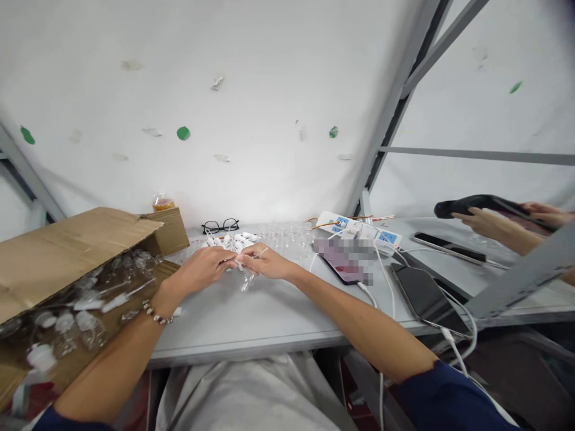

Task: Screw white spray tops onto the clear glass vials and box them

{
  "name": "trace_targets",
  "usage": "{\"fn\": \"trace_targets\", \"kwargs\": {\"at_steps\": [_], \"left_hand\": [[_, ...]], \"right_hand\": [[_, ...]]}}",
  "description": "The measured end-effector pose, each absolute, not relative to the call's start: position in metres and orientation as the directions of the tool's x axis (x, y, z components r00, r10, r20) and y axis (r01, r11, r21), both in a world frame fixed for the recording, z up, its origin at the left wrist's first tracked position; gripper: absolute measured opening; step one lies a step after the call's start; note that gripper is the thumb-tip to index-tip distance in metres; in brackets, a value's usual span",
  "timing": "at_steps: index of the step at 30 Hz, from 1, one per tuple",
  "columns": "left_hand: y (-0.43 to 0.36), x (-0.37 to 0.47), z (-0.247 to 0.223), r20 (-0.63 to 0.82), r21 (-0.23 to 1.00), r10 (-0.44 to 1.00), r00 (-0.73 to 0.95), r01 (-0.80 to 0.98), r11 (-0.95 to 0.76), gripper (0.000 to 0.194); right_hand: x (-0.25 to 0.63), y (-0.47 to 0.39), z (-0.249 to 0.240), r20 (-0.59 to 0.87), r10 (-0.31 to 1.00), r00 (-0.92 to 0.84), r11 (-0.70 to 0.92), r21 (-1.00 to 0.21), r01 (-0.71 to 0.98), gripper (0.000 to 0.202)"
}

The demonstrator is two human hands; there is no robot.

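My left hand and my right hand meet over the grey table, fingertips pinched together. Between them is a small white cap with a thin tube, mostly covered by fingers. A small clear bottle shows just under my right fingers; whether they grip it, I cannot tell. Just behind my hands lies a pile of white caps with thin tubes. To its right, several clear bottles stand in rows along the wall.
An open cardboard box at left holds clear bottles and white caps. Glasses lie at the back. Power strips, cables and phones, one black phone among them, occupy the right. Beyond a metal post, another person's hands hold a dark object.
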State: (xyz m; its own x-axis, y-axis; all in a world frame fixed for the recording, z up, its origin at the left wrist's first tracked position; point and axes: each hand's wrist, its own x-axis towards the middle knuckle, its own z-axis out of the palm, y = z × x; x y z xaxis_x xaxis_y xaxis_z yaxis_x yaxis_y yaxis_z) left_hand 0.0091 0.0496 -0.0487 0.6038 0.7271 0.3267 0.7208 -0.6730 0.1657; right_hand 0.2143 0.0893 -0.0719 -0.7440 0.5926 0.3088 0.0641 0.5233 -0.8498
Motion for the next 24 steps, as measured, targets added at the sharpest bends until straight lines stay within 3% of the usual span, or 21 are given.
{"fn": "trace_targets", "kwargs": {"at_steps": [5, 9, 13, 16, 19, 24], "left_hand": [[0.048, 0.011, -0.041, 0.241, 0.263, 0.747, 0.619, 0.699, -0.665, 0.031], [0.048, 0.01, -0.034, 0.235, 0.324, 0.778, 0.582, 0.708, -0.627, 0.034], [0.054, -0.007, -0.026, 0.414, 0.34, 0.851, 0.323, 0.813, -0.473, 0.039], [0.061, -0.024, -0.022, 0.56, 0.334, 0.812, 0.163, 0.853, -0.401, 0.039], [0.066, -0.036, -0.022, 0.57, 0.277, 0.806, 0.157, 0.887, -0.369, 0.038], [0.071, -0.051, -0.026, 0.441, 0.27, 0.881, 0.174, 0.91, -0.315, 0.031]], "right_hand": [[0.212, 0.087, -0.069, 0.312, 0.584, -0.75, 0.571, -0.814, 0.105, 0.044], [0.213, 0.087, -0.064, 0.431, 0.593, -0.68, 0.707, -0.683, 0.183, 0.042], [0.226, 0.095, -0.06, 0.592, 0.657, -0.467, 0.745, -0.603, 0.284, 0.038], [0.234, 0.1, -0.06, 0.611, 0.705, -0.359, 0.709, -0.603, 0.366, 0.038], [0.234, 0.099, -0.064, 0.58, 0.709, -0.401, 0.704, -0.556, 0.441, 0.035], [0.228, 0.094, -0.067, 0.543, 0.685, -0.485, 0.728, -0.488, 0.482, 0.032]]}}
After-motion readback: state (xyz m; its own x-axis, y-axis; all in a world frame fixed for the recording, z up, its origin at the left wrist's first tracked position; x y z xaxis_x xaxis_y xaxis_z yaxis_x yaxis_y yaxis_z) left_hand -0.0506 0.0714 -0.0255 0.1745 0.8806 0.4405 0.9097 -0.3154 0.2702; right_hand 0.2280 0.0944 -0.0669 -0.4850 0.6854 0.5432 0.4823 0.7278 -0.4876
